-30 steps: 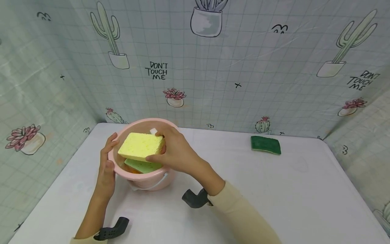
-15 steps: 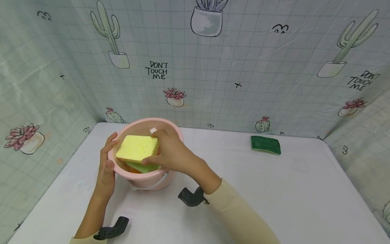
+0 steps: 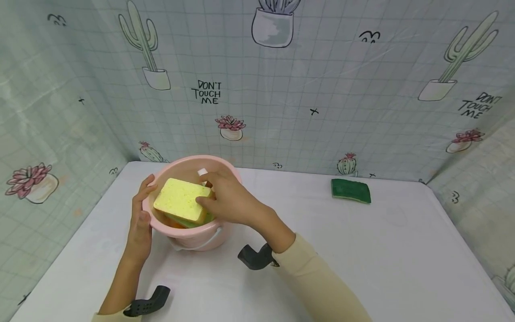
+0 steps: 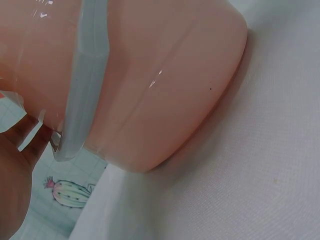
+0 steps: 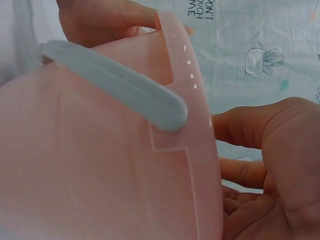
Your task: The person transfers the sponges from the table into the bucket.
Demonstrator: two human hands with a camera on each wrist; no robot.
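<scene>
A pink bucket (image 3: 201, 239) stands at the left of the table, its pale handle (image 5: 115, 85) hanging down the side. My left hand (image 3: 141, 223) holds the bucket's left side at the rim, thumb toward me. Inside the mouth, a yellow sponge (image 3: 181, 199) lies tilted, its near right corner low. My right hand (image 3: 231, 197) reaches over the rim and grips the right end of this sponge, thumb on its upper face. Beneath it show a light green sponge (image 3: 209, 218) and a bit of orange (image 3: 175, 224), mostly hidden. In the right wrist view the rim hides my right fingertips.
A dark green scouring sponge (image 3: 351, 191) lies at the back right of the white table (image 3: 362, 259). Behind the table hangs a cactus-print cloth (image 3: 273, 89). A small white piece (image 3: 202, 171) shows at the bucket's inner wall.
My right hand has moved the yellow sponge slightly left and down into the bucket, and the sponge has tilted. The thumb has shifted onto its upper face. My left hand stays put.
</scene>
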